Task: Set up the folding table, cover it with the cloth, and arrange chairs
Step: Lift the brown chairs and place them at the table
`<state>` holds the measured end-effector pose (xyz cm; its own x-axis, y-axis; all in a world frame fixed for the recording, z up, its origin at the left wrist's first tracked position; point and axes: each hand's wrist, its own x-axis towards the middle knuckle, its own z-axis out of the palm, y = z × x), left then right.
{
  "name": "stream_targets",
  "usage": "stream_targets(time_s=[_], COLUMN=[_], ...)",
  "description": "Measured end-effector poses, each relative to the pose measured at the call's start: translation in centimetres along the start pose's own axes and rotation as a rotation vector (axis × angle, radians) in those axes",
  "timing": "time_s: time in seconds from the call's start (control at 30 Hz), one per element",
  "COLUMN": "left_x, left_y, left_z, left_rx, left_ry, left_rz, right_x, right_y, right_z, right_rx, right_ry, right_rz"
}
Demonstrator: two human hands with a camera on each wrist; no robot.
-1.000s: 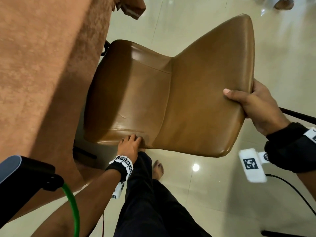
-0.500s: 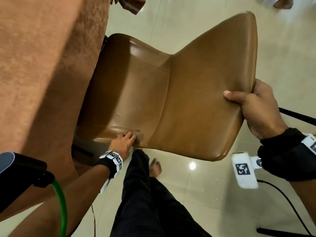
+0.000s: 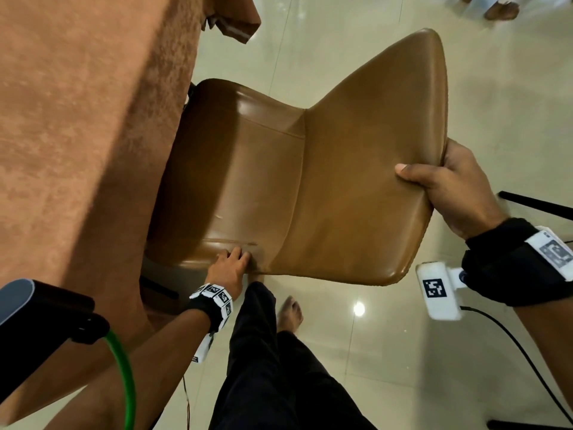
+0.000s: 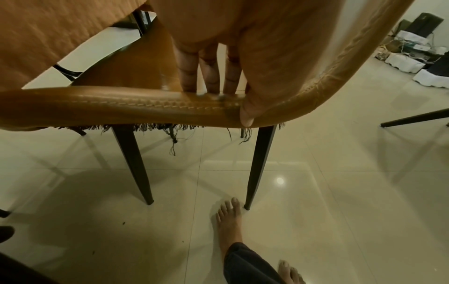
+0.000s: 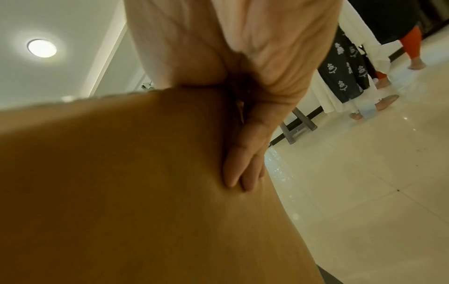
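A brown leather chair (image 3: 310,187) stands beside the table, which is covered by a rust-orange cloth (image 3: 77,119). The front of the seat lies under the cloth's hanging edge. My left hand (image 3: 231,268) grips the near side edge of the seat (image 4: 121,103), fingers (image 4: 209,73) on top and thumb over the rim. At the top of the backrest my right hand (image 3: 446,184) holds on, thumb on the front face. Its fingers (image 5: 243,169) press the back of the backrest (image 5: 121,192). Two black chair legs (image 4: 136,165) rest on the tiles.
My bare foot (image 4: 229,221) is right next to the chair's rear leg (image 4: 258,165). Another chair's black leg (image 3: 536,204) juts in at the right. People stand farther off (image 5: 347,76). Boxes and cables (image 4: 408,57) lie by the wall. Glossy tile floor (image 3: 403,352) lies to the right.
The chair has shifted slightly toward the table and back, with both hands keeping the same grips on seat and backrest.
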<state>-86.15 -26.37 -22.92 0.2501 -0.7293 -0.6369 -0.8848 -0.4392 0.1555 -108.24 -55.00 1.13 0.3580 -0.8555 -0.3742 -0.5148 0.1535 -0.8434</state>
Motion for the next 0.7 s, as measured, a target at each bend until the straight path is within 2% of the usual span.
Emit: stream_targets(time_s=[0.27, 0.37, 0.43, 0.53, 0.7], left_x=[-1.9, -3.5, -5.3, -8.6, -15.2], left_y=[0.9, 0.5, 0.4, 0.0, -0.6], left_z=[-1.1, -0.5, 0.0, 1.3, 3.8], left_rx=[-0.057, -0.223, -0.445, -0.671, -0.793], left_ry=[-0.044, -0.06, -0.068, -0.007, 0.072], left_rz=[0.004, 0.0, -0.097, -0.258, -0.357], right_x=[-0.4, -1.0, -1.5, -1.8, -2.0], right_y=[0.1, -0.1, -0.5, -1.1, -1.2], right_z=[1.0, 1.4, 1.7, 2.0, 2.0], right_rx=[0.107, 0.149, 0.149, 0.127, 0.073], right_ry=[0.074, 0.094, 0.115, 0.15, 0.18], right_rz=[0.035, 0.051, 0.066, 0.085, 0.111])
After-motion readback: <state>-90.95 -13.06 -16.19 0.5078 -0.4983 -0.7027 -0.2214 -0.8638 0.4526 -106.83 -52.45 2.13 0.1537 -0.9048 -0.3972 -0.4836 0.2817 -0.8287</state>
